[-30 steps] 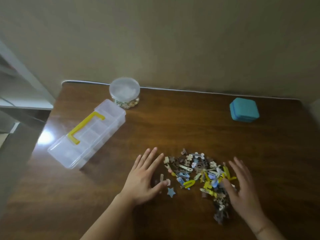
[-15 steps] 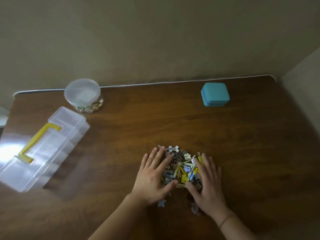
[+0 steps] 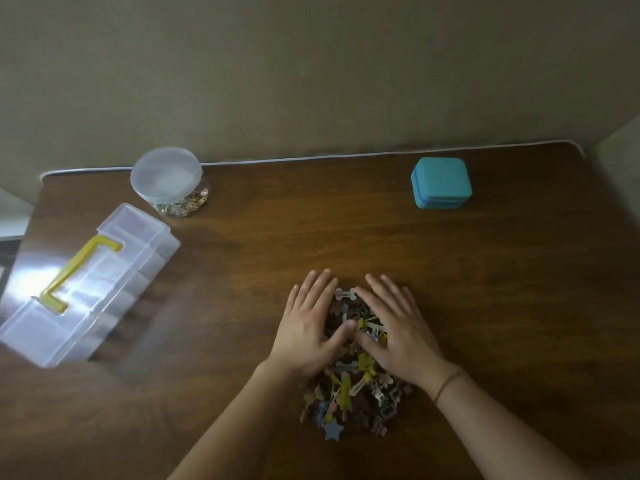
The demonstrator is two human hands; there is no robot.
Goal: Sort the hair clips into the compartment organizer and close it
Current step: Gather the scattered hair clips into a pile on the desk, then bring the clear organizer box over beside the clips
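Observation:
A pile of small hair clips (image 3: 349,389) in yellow, brown, blue and white lies on the brown wooden table, near the front middle. My left hand (image 3: 308,327) rests flat on the pile's left side, fingers spread. Flat on the right side lies my right hand (image 3: 398,330), and the two thumbs almost meet over the clips. Neither hand grips anything. The clear plastic compartment organizer (image 3: 86,285), with a yellow handle, lies closed at the left of the table, apart from both hands.
A clear round jar (image 3: 169,181) with a frosted lid stands at the back left. A teal square box (image 3: 441,183) sits at the back right. A wall runs right behind the table's far edge (image 3: 311,156).
Both hands have moved together from the sides of the spread clips and now lie over them; the clips have been pushed into a tighter pile. The camera view has shifted right.

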